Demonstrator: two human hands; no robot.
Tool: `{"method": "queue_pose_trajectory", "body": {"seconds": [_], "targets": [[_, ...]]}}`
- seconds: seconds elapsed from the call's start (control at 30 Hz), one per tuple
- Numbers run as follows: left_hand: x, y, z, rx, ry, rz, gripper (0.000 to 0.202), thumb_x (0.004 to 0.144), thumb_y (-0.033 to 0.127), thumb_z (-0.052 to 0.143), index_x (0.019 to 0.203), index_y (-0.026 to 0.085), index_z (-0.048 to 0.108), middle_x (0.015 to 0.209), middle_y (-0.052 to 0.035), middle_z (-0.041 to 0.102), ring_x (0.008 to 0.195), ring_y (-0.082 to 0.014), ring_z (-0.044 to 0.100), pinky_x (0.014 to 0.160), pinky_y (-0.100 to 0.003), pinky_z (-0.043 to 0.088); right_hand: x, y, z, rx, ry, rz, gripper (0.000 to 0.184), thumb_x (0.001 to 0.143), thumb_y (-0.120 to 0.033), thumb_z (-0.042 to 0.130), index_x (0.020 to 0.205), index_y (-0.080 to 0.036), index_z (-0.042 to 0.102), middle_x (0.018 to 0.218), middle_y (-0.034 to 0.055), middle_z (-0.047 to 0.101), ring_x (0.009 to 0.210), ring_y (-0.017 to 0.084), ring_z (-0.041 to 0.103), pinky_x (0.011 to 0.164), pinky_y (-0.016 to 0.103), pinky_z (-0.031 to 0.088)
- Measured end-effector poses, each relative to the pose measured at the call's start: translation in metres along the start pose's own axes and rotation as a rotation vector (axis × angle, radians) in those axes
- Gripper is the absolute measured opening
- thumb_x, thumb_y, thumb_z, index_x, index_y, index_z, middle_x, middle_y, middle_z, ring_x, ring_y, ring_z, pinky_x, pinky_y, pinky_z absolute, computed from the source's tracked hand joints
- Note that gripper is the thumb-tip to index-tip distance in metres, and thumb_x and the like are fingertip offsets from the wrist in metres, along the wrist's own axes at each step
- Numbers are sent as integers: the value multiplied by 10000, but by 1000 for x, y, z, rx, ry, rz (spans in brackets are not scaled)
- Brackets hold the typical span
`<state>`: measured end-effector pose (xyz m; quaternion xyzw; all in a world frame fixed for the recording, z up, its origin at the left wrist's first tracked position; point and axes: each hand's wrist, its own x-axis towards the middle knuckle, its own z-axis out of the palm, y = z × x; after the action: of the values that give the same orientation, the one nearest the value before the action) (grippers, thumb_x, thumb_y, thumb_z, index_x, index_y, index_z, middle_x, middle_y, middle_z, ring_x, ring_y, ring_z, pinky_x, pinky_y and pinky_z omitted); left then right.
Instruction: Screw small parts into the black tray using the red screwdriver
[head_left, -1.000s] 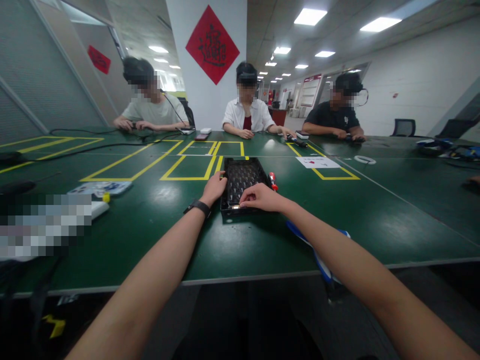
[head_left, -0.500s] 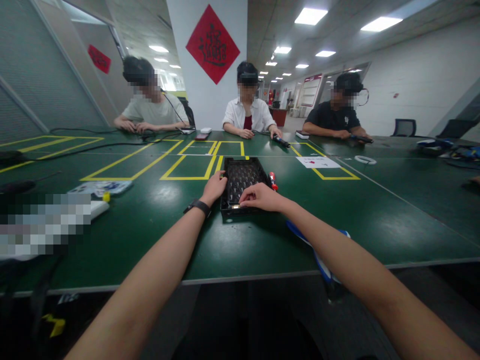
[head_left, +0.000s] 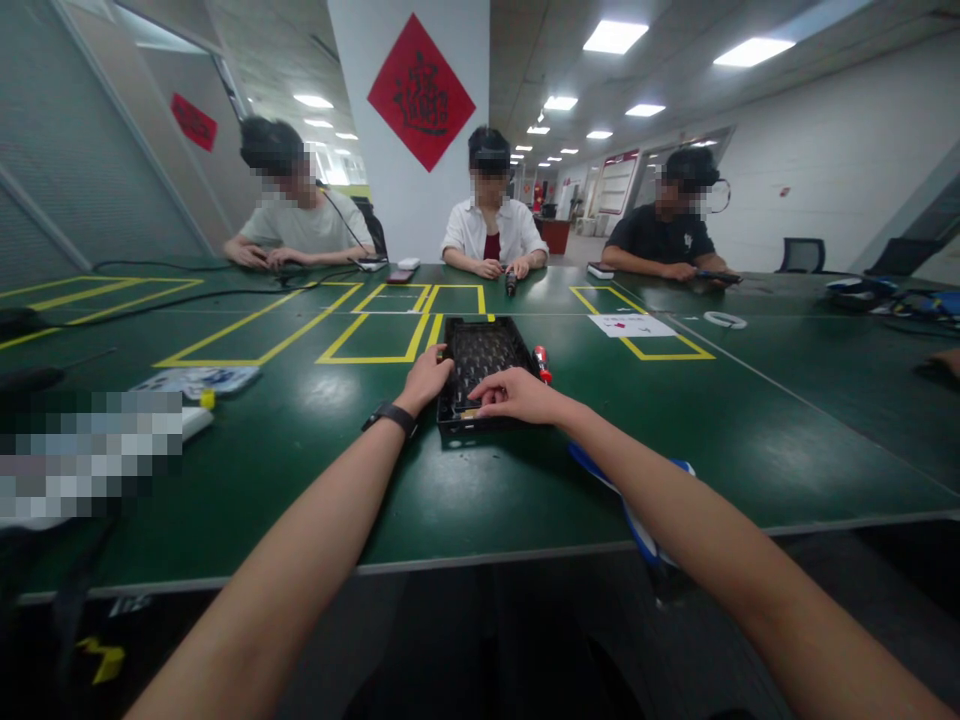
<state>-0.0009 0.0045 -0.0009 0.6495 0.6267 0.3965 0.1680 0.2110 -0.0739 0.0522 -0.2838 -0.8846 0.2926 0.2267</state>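
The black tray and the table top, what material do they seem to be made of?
The tray looks like moulded black plastic: matt, with a grid of small cells and thin walls. The left hand and right hand rest on it. The table has a smooth dark green top, probably painted or laminated board, because ceiling lights reflect softly in it; yellow tape lines lie on it.

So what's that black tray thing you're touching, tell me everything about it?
The black tray is a flat rectangle, plastic by its look, with a raised rim and a bumpy grid inside. It lies on the green table. The left hand rests on its left edge; the right hand touches its near end.
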Motion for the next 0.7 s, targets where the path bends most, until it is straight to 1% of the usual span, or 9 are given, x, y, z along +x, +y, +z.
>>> {"method": "queue_pose_trajectory", "body": {"seconds": [0.13, 0.27, 0.33, 0.43, 0.57, 0.7], "targets": [[-1, 0, 0, -18, -19, 16, 561, 738, 279, 472, 1286, 163, 469, 1208, -103, 580, 1067, -229, 549, 925, -347, 417, 0, -3, 0, -50, -9, -15, 314, 744, -308, 656, 972, -97, 698, 758, 59, 672, 620, 90, 539, 601, 206, 399], [-3, 1, 1, -36, -72, 42, 627, 719, 284, 496, 1330, 162, 425, 1306, -95, 515, 1156, -241, 496, 985, -356, 380, 0, -3, -1, -115, 10, -45, 240, 748, -287, 650, 896, -112, 723, 778, 58, 683, 627, 93, 545, 611, 205, 398], [-4, 2, 2, -41, -76, 48, 624, 718, 273, 489, 1330, 165, 425, 1331, -84, 495, 1179, -241, 479, 1006, -357, 365, 0, -2, 0, -127, 18, -52, 236, 746, -288, 651, 887, -113, 725, 792, 60, 687, 638, 97, 554, 619, 206, 403], [-5, 3, 3, -51, -65, 46, 598, 727, 240, 457, 1321, 171, 435, 1311, -71, 516, 1164, -231, 493, 1009, -359, 367, 1, -2, 0, -130, 1, -51, 252, 757, -303, 636, 893, -110, 725, 787, 61, 692, 629, 96, 552, 611, 204, 402], [-5, 3, 2, -52, -52, 49, 594, 725, 215, 432, 1316, 150, 437, 1303, -84, 520, 1157, -238, 497, 1004, -376, 373, 1, -4, 0, -111, -21, -29, 278, 759, -322, 630, 897, -101, 725, 771, 62, 693, 606, 90, 532, 581, 201, 382], [-6, 4, 1, -60, -53, 68, 589, 721, 200, 430, 1308, 156, 445, 1278, -78, 539, 1132, -229, 514, 998, -365, 382, 1, -4, -1, -118, -25, -34, 278, 755, -322, 637, 909, -110, 729, 768, 56, 690, 602, 87, 521, 579, 204, 365]]}}
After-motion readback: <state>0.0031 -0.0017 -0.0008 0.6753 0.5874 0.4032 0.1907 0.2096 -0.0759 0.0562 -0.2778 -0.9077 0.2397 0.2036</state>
